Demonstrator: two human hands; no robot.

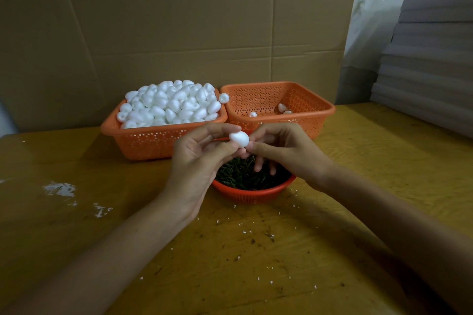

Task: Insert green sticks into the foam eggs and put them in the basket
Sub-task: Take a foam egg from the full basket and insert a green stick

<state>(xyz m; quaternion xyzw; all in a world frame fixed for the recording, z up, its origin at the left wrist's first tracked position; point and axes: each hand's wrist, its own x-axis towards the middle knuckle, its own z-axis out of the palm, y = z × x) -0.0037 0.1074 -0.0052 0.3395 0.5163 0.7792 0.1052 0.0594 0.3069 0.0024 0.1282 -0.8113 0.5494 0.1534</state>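
A white foam egg (239,139) is held above a round orange bowl (252,193) full of green sticks (240,174). My left hand (197,158) pinches the egg between thumb and fingers. My right hand (281,148) meets the egg from the right with thumb and forefinger; any stick in that pinch is hidden. Behind, the left orange basket (143,140) is heaped with foam eggs (171,105). The right orange basket (320,110) holds three eggs (282,108) on its floor.
One loose egg (224,97) sits on the rim between the two baskets. White foam crumbs (60,190) dot the wooden table (281,250). A cardboard wall (179,33) stands behind, and grey boards (430,59) are stacked at the right.
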